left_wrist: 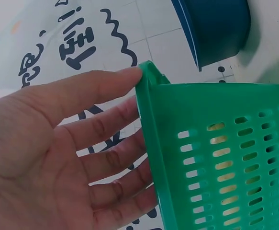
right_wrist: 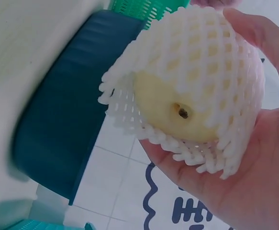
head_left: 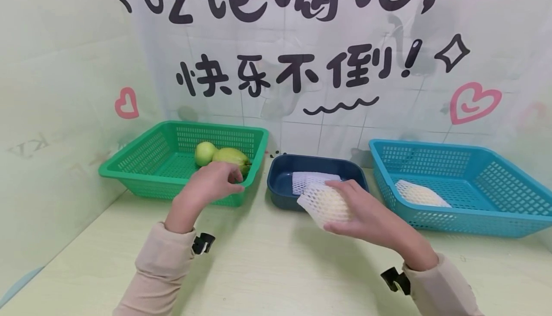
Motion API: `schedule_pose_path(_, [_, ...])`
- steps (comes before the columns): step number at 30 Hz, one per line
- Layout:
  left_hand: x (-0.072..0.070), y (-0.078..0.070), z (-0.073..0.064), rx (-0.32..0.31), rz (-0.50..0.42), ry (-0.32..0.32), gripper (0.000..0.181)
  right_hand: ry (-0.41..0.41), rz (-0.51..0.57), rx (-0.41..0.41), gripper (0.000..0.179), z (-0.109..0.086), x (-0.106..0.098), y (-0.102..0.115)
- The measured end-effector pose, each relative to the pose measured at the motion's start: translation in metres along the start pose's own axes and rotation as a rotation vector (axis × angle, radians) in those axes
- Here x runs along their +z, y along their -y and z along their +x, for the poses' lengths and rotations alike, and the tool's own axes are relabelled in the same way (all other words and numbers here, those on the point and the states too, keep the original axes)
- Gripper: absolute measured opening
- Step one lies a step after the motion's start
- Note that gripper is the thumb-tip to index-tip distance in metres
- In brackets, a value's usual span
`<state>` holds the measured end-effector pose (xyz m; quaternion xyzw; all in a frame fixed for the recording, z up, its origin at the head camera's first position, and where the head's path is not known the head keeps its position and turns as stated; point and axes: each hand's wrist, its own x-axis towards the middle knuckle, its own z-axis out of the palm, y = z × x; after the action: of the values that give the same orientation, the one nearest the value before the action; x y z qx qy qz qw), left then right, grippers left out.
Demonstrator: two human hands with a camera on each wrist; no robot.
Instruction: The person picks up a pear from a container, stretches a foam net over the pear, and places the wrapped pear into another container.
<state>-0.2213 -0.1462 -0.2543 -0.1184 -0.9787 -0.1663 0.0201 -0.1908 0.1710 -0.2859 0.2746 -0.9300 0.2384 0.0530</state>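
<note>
My right hand (head_left: 366,215) grips a round, pale yellow fruit (right_wrist: 163,103) in a white foam net sleeve (head_left: 325,203), in front of the dark blue tub. The right wrist view shows a dark pit on the fruit's bare end, where the net stands loose. White foam net sleeves (head_left: 308,181) lie inside the dark blue tub (head_left: 282,201). My left hand (head_left: 211,181) is by the right front rim of the green basket (head_left: 151,181), its fingers loosely extended and holding nothing. Inside that basket are a round green fruit (head_left: 205,154) and a longer yellow-green one (head_left: 230,157).
At the right stands a blue basket (head_left: 478,220) with a foam-netted fruit (head_left: 420,194) in it. A white wall covering (head_left: 267,38) with black lettering rises behind the containers. All of them stand on a pale tabletop (head_left: 267,268).
</note>
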Motion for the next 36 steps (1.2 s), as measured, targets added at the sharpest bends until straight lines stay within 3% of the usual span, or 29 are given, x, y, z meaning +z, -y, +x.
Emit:
schedule_pose_path(6, [0.002, 0.0, 0.0, -0.029, 0.038, -0.003, 0.016, -0.081, -0.001, 0.002, 0.077, -0.001, -0.008, -0.002])
schedule_pose_path(16, [0.003, 0.0, 0.0, -0.039, 0.037, -0.011, 0.012, -0.22, 0.05, 0.092, 0.077, -0.003, -0.022, -0.014])
schedule_pose_path(29, [0.003, 0.0, 0.001, -0.027, 0.032, 0.002, 0.012, -0.345, 0.243, 0.385, 0.088, -0.012, -0.056, -0.042])
schedule_pose_path(36, [0.003, 0.0, 0.0, -0.014, 0.029, 0.002, 0.013, -0.414, 0.14, 0.471, 0.089, -0.024, -0.073, -0.073])
